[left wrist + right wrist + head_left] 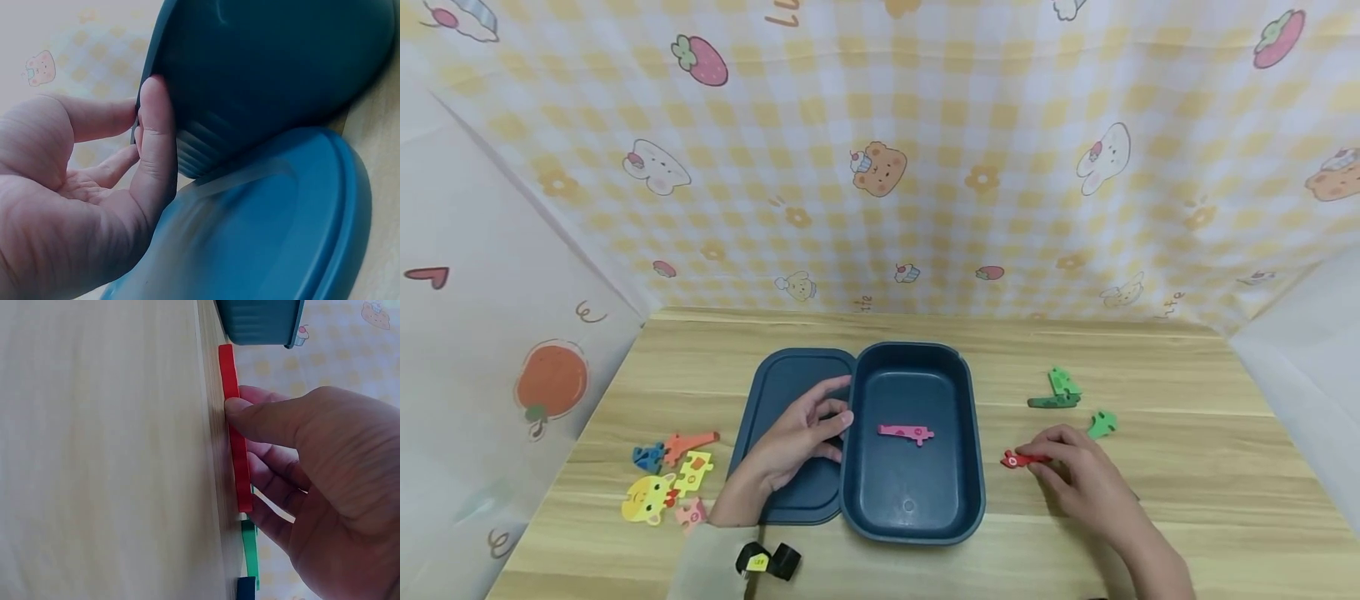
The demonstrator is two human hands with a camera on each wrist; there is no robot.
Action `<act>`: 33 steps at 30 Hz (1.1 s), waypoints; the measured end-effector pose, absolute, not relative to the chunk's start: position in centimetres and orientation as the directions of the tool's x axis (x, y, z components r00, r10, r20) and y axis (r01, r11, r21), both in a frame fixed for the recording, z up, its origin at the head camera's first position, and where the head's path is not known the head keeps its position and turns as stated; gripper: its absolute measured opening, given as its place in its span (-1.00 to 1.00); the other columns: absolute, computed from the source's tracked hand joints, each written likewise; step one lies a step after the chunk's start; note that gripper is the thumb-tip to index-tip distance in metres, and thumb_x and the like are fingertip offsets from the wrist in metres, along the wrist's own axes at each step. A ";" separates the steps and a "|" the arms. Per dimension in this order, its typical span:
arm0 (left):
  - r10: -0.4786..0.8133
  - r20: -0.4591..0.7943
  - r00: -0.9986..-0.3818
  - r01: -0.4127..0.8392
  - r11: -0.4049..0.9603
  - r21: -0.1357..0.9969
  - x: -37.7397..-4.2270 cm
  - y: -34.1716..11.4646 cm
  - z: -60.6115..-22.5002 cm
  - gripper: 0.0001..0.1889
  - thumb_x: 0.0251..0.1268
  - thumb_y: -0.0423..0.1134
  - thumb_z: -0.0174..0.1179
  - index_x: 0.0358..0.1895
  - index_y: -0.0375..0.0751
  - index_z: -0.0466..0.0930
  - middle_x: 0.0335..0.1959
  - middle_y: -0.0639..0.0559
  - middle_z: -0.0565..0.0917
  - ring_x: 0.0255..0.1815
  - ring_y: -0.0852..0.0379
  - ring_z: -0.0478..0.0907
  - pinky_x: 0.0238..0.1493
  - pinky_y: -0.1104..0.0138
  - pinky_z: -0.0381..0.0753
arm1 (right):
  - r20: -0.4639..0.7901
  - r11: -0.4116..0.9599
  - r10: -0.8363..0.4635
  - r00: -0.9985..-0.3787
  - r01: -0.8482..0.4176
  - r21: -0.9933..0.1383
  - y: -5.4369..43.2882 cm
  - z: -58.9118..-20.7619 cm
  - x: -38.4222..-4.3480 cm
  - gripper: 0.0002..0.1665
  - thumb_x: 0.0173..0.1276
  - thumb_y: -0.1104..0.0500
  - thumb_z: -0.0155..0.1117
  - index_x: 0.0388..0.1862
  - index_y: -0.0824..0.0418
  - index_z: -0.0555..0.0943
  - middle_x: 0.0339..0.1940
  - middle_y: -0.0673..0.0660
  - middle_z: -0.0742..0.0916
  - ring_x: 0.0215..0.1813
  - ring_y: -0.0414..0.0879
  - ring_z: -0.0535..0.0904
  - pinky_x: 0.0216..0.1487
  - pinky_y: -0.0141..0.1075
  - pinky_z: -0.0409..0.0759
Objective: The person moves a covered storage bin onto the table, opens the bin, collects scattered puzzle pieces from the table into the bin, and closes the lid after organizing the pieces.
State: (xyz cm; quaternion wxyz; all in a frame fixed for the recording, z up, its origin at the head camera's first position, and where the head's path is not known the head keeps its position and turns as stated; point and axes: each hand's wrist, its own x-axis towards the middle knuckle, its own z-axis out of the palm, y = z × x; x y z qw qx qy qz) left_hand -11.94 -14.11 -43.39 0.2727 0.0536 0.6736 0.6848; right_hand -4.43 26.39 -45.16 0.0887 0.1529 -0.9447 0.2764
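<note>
A dark blue plastic box point(912, 537) stands in the middle of the table with a pink puzzle piece point(906, 432) lying inside. My left hand point(801, 433) grips its left wall; in the left wrist view the thumb point(157, 125) lies against one face of the wall and fingers reach behind. Right of the box, my right hand point(1078, 475) pinches a red puzzle piece point(1015, 460) between thumb and fingers, low over the table. Seen edge-on in the right wrist view, the red piece point(227, 369) is a long, thin bar. Part of it is covered by the hand.
The box's matching lid point(797, 504) lies on the left, partly under my left hand. Farther left are several puzzle pieces, including a yellow animal head point(649, 498) and an orange piece point(688, 446). Green pieces point(1063, 382) point(1102, 424) lie beyond my right hand. A patterned curtain point(940, 208) hangs behind.
</note>
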 end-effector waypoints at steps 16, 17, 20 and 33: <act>0.453 -0.292 -0.842 -0.302 0.053 0.952 -11.9 -14.2 -43.4 -0.28 0.62 -0.19 0.19 0.70 -0.05 0.07 0.15 -0.14 0.52 -0.09 0.09 0.57 -0.25 0.32 0.79 | 0.260 0.807 -0.212 -0.942 -0.319 -0.497 25.9 -45.4 -4.5 -0.56 0.15 0.45 0.60 -0.12 -0.05 0.87 -0.11 -0.16 0.72 -0.06 -0.28 0.54 -0.16 -0.41 0.59; 0.453 -0.293 -0.842 -0.303 0.054 0.952 -11.9 -14.1 -43.4 -0.28 0.63 -0.19 0.19 0.70 -0.04 0.07 0.15 -0.15 0.52 -0.09 0.09 0.57 -0.25 0.32 0.80 | 0.263 0.806 -0.213 -0.941 -0.321 -0.497 25.9 -45.4 -4.5 -0.56 0.15 0.45 0.60 -0.12 -0.05 0.87 -0.11 -0.16 0.73 -0.06 -0.27 0.54 -0.17 -0.41 0.59; 0.450 -0.298 -0.842 -0.305 0.059 0.951 -11.9 -14.1 -43.3 -0.29 0.63 -0.20 0.18 0.70 -0.04 0.07 0.13 -0.13 0.52 -0.09 0.09 0.57 -0.26 0.32 0.80 | 0.273 0.800 -0.218 -0.937 -0.331 -0.500 25.7 -45.5 -4.4 -0.55 0.15 0.45 0.60 -0.13 -0.06 0.87 -0.12 -0.17 0.73 -0.06 -0.25 0.55 -0.16 -0.41 0.60; 0.461 -0.295 -0.837 -0.310 0.045 0.950 -11.9 -14.1 -43.4 -0.27 0.64 -0.20 0.17 0.71 -0.05 0.05 0.10 -0.06 0.53 -0.10 0.10 0.57 -0.29 0.32 0.81 | 0.290 0.784 -0.159 -0.944 -0.300 -0.544 25.5 -45.0 -4.6 -0.64 0.20 0.45 0.56 -0.13 0.06 0.87 -0.15 -0.05 0.75 -0.18 -0.32 0.57 -0.29 -0.47 0.60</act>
